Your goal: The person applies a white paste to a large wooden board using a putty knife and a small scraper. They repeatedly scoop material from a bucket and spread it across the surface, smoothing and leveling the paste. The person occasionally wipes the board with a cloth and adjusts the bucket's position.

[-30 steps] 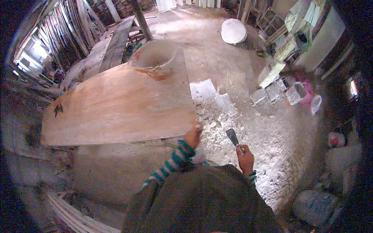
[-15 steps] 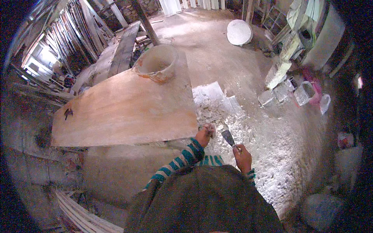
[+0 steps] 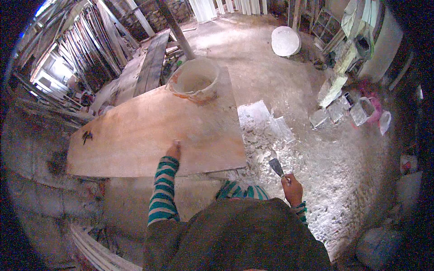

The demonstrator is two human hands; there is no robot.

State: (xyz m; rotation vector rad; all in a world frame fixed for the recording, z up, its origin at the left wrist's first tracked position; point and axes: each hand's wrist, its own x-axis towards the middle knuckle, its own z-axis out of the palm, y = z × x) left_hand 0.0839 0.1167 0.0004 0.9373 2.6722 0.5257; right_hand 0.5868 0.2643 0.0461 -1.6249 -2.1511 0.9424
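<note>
The scraper (image 3: pixel 276 168) lies in the grip of the right hand (image 3: pixel 293 189), its blade pointing to eleven o'clock from the knuckles, with the fingers wrapped round the handle. That blade is flat, dark grey and widens toward its edge. The left hand (image 3: pixel 174 150) is well apart, at ten o'clock from the right, over the near part of the wooden board (image 3: pixel 131 140); whether it presses on the surface or holds anything, I cannot tell. The board is broad, smooth and tan, streaked with orange.

At one o'clock from the left hand a wide round tub (image 3: pixel 195 96) rests on the board, its pale wall smeared orange. A small dark object (image 3: pixel 87 136) sits on the wood at nine o'clock.

Between eleven and twelve o'clock from the blade, crumbly whitish flakes (image 3: pixel 264 143) litter the floor, with flat white sheets (image 3: pixel 254 113) beyond. Farther out, at twelve o'clock, is a pale round disc-like object (image 3: pixel 285 41). From the right hand, pale blocky packages (image 3: pixel 335 111) stand at one o'clock, and crumpled pink plastic (image 3: pixel 375 108) lies between one and two. Slender timber lengths (image 3: pixel 86 58) lean far off, between ten and eleven o'clock from the left hand.
</note>
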